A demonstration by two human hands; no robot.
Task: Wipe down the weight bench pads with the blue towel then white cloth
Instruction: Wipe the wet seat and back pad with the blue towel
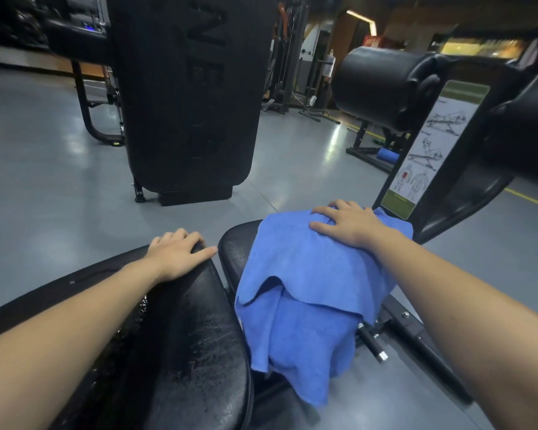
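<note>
**Weight bench, two pads, blue towel under right hand**

Left hand (176,254): open, palm down, fingers spread and slightly curled over the far end of the long back pad (196,336). Grips nothing. The pad's black vinyl is scuffed and glossy, with what look like wet droplets along its left side.

Gap: a narrow strip of grey floor (44,181) shows between the back pad and the seat pad (235,246).

Blue towel (305,293): draped over the seat pad, covering most of it; only the pad's left edge is bare. A fold lies across the towel's middle, and its lower part hangs off the near side of the pad above the bench frame (416,336). The towel is apart from the left hand, separated by the gap.

Right hand (347,223): flat on the far end of the towel, fingers spread, pressing down and not clenched.

Right background: black roller pad (382,85) and an exercise instruction placard (429,150) on the upright behind the towel.

Centre background: another upright black pad (187,97).
</note>
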